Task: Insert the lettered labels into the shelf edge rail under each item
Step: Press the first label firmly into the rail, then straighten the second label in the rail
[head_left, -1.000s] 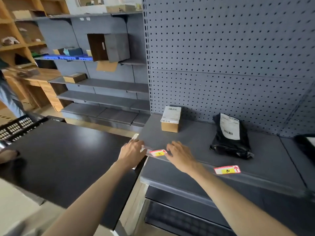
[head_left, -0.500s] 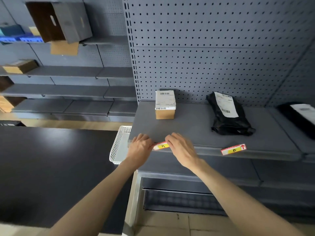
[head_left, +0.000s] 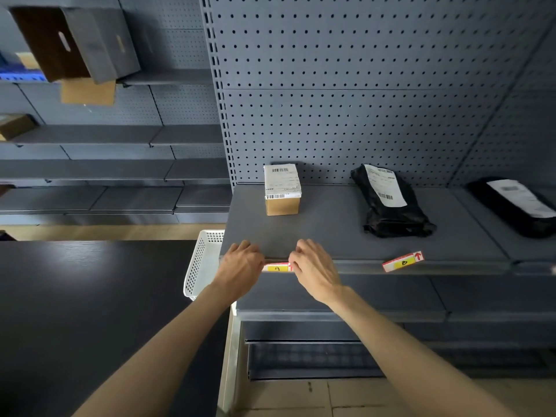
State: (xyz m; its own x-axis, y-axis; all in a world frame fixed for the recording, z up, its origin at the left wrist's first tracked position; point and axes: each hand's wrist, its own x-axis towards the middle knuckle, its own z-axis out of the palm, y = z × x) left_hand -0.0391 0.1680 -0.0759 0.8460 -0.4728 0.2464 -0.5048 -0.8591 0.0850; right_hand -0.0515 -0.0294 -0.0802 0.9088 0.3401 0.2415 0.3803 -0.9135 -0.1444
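Note:
A small label marked A [head_left: 277, 267], yellow with red edges, lies level along the shelf edge rail [head_left: 355, 268], below the small cardboard box [head_left: 282, 189]. My left hand [head_left: 240, 266] holds its left end and my right hand [head_left: 313, 267] holds its right end, fingers curled over the shelf lip. Both label ends are hidden by the fingers. A second label marked B [head_left: 403, 262] sits tilted in the rail, below the black mailer bag [head_left: 388, 201].
Another black mailer bag [head_left: 511, 203] lies on the shelf at the far right. A white mesh basket [head_left: 200, 263] stands left of the shelf, beside a dark table [head_left: 90, 296]. Grey shelves and a dark open box [head_left: 75, 40] are at the left.
The view has swung right and closer to the shelf. Label A, tilted before, now lies level in the rail, with both hands still at its ends.

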